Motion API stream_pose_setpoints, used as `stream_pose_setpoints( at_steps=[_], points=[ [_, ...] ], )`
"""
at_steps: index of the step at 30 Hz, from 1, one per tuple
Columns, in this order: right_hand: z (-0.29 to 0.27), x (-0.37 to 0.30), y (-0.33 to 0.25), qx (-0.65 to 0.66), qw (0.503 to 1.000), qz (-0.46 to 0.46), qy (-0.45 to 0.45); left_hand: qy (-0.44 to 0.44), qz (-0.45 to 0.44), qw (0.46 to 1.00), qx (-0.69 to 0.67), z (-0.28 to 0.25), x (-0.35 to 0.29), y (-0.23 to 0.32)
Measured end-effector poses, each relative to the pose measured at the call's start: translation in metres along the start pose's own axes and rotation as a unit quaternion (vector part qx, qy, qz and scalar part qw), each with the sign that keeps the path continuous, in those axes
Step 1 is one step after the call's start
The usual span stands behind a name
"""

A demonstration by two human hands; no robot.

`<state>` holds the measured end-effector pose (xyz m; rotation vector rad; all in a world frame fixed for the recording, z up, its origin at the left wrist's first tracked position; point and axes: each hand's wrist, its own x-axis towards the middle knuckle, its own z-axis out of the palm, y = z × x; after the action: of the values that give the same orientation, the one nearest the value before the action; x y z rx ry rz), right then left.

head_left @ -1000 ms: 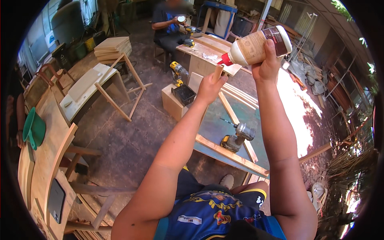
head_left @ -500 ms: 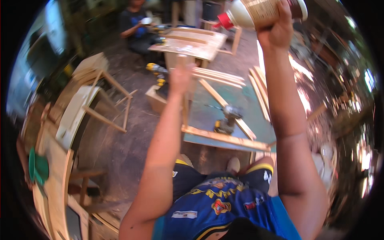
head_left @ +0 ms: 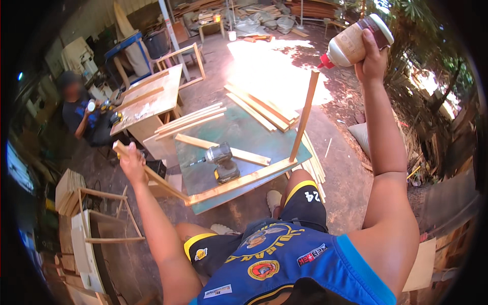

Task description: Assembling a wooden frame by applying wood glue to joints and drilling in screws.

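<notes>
Head view has the right hand [head_left: 373, 56] wrapped round a tilted glue bottle [head_left: 353, 43], red nozzle just above the upright slat [head_left: 304, 117] top, while the left hand [head_left: 131, 162] grips the frame's other slat [head_left: 152, 175] off the desk [head_left: 223, 129]

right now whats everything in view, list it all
glue bottle: one, beige with red nozzle, tipped over the upright strip
wooden frame strips: three joined, pale, on the bench edge
cordless drill: one, grey, lying on the green bench
loose wooden strips: several, pale, far side of bench
seated person: one, dark top, at left
left hand: gripping the left frame strip
right hand: raised, holding the glue bottle
</notes>
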<state>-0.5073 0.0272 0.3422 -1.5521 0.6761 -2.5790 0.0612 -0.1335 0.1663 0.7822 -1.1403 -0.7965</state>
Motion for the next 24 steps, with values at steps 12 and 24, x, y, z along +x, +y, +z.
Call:
stream_pose_setpoints(
  at_steps=[12,24],
  points=[
    [-0.026,-0.003,0.046,0.056,0.996,0.015,0.061,0.016,-0.007,1.000,0.020,0.005,-0.003,0.005],
    [-0.035,-0.006,0.052,0.072,0.995,0.018,0.064,0.002,0.001,1.000,0.005,0.006,-0.003,0.005]
  ],
)
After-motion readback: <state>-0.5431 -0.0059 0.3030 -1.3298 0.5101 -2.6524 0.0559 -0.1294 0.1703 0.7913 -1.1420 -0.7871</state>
